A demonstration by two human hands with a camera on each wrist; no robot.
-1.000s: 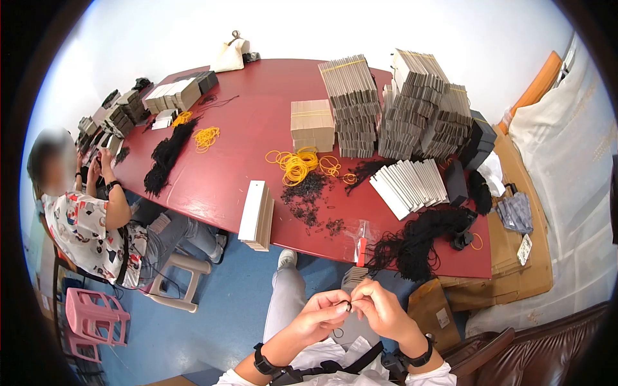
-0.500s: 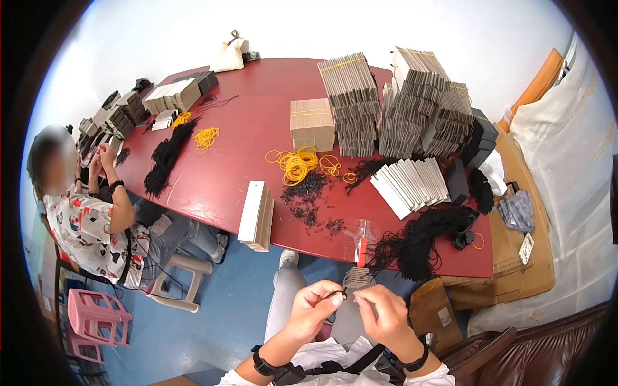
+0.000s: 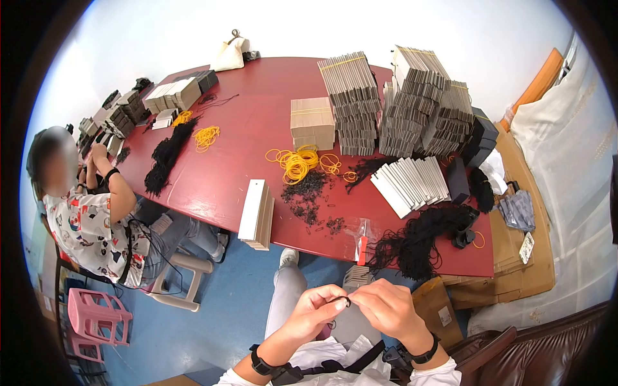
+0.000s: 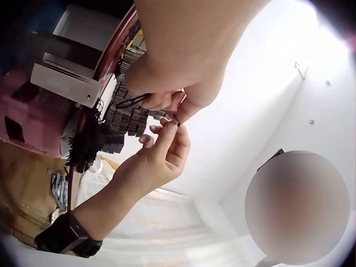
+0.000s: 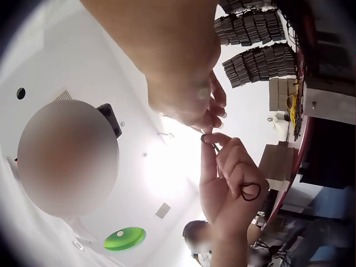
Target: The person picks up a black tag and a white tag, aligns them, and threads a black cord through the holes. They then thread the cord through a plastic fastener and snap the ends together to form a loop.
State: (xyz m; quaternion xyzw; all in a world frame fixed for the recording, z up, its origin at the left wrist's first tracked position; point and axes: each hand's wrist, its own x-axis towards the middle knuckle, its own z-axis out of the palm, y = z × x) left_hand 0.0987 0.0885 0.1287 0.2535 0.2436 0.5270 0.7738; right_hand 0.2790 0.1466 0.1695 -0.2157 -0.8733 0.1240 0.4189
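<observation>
My left hand (image 3: 312, 316) pinches a thin black cord (image 5: 250, 192) between thumb and forefinger, over my lap. A loop of it hangs below the curled fingers in the right wrist view, and a short dark end shows at the fingertips. My right hand (image 3: 391, 314) has its thumb and forefinger together at that end, right against the left fingertips. In the left wrist view the right hand (image 4: 158, 158) pinches a small dark bit of the cord. A small stack of grey boards (image 3: 356, 276) lies just beyond my hands, by the table edge.
On the red table (image 3: 244, 135) are a white-faced board stack (image 3: 255, 215), yellow rubber bands (image 3: 298, 168), small black pieces (image 3: 306, 196), fanned white boards (image 3: 410, 186), black cord bundles (image 3: 418, 244) and tall grey board stacks (image 3: 351, 106). Another person (image 3: 90, 225) sits at left.
My right hand drew away to the right from the left one, then came back to its fingertips. The left hand kept its pinch on the cord. The seated person's hands shifted slightly.
</observation>
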